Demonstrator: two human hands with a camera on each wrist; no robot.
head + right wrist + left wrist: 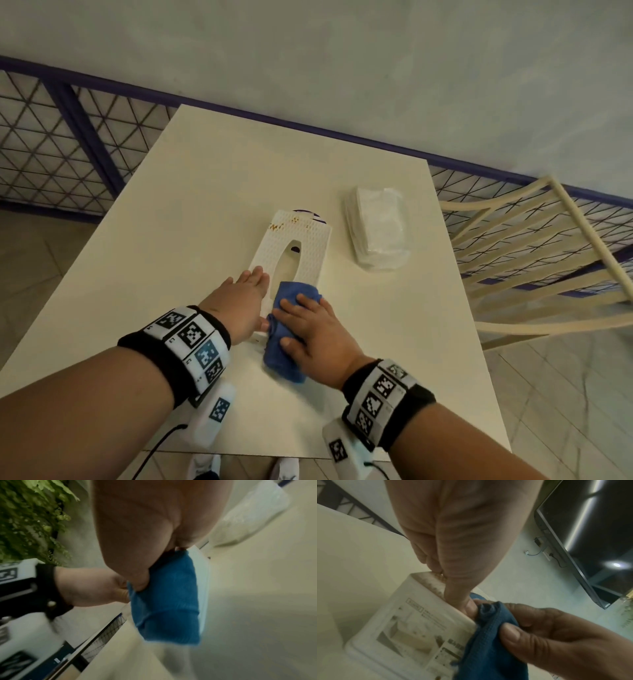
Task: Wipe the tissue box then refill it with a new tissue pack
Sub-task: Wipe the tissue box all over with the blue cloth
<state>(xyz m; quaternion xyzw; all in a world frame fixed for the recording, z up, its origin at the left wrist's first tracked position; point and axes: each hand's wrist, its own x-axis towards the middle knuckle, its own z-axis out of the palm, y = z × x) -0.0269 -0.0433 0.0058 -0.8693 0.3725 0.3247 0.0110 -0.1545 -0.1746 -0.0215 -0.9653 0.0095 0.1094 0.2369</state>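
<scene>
A white perforated tissue box (pixel 310 246) with an oval slot lies on the table, brown stains (pixel 282 225) at its far end. My left hand (pixel 245 298) lies along its left side with fingers straight and the thumb (pixel 457 599) against the near top edge. My right hand (pixel 310 327) grips a folded blue cloth (pixel 287 356) and presses it on the box's near end. In the left wrist view the box's printed side (pixel 402 622) shows, with the cloth (pixel 488 649) pinched by thumb and fingers. A clear-wrapped tissue pack (pixel 376 229) lies to the right of the box.
The cream table (pixel 171 222) stands by a blue railing with wire mesh (pixel 68 137). A cream slatted chair (pixel 534 246) stands at the table's right side. A dark screen (pixel 590 527) and green plants (pixel 30 513) stand off the table.
</scene>
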